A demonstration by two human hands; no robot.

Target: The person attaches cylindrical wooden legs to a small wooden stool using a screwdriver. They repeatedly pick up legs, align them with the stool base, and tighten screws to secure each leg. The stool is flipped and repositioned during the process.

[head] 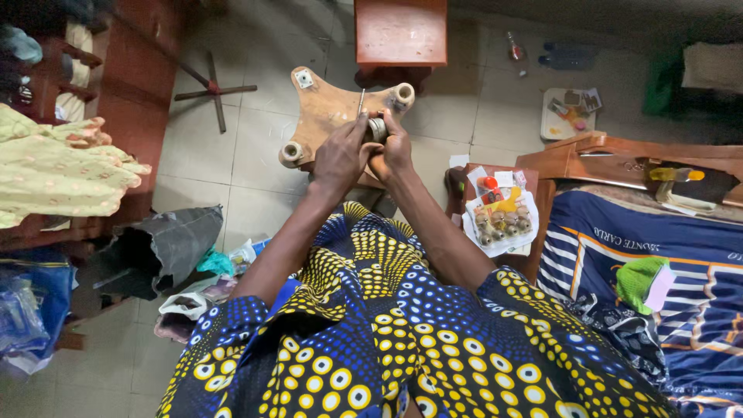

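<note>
Both hands work a small spool over a wooden board.

The left hand (340,155) and right hand (393,151) meet at a pale, round spool (377,128), fingers closed on it from both sides, which looks like a way to steady it while it is worked. A thin metal rod (361,103) stands up just beside the left fingers; whether the left hand pinches it I cannot tell. The spool sits above the near edge of the board (329,104), a flat wooden piece with round knobs at its corners, lying on the tiled floor (209,166). To the right, within reach, a small tray (503,220) holds more pale spools and a yellow item. A striped bed (658,248) lies further right.
</note>
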